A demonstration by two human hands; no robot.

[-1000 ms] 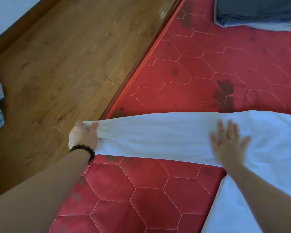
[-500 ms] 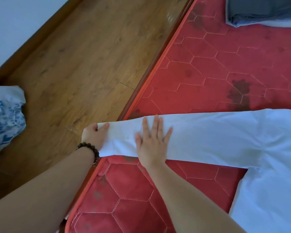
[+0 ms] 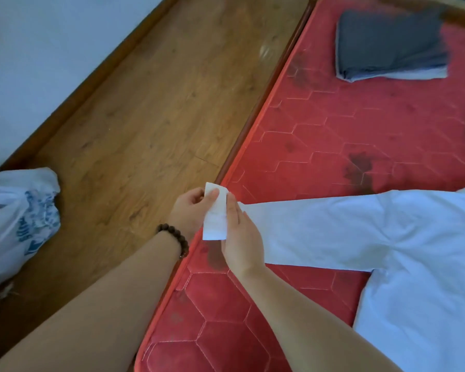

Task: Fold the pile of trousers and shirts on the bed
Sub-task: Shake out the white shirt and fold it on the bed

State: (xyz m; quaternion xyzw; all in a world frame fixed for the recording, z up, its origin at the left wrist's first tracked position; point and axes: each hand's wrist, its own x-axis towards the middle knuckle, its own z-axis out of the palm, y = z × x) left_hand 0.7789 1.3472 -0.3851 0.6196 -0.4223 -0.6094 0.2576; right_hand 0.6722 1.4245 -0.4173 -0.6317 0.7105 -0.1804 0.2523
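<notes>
standing right at the side edge of the bed (image 3: 387,135), the person has both hands meeting on the cuff (image 3: 214,214) of a white shirt (image 3: 387,237). the left hand (image 3: 191,208), with a dark bead bracelet (image 3: 175,238) on its wrist, pinches the cuff, thumb curled over the front of the cloth, and the cuff end stands lifted just past the mattress edge, over the floor side. the right hand (image 3: 240,237) lies along the inner side of the cuff with fingers fairly straight; i cannot tell whether it pinches the cloth or only rests against it. from there the sleeve runs flat across the red quilted mattress to the body of the shirt, which spreads out at the lower right and runs off the view. a folded grey garment (image 3: 387,41) sits well apart near the far corner, with bare red quilting between it and the sleeve. beside the bed a strip of wooden floor (image 3: 145,103) reaches the wall, and a white plastic bag (image 3: 19,216) with blue print sits on it at the left.
</notes>
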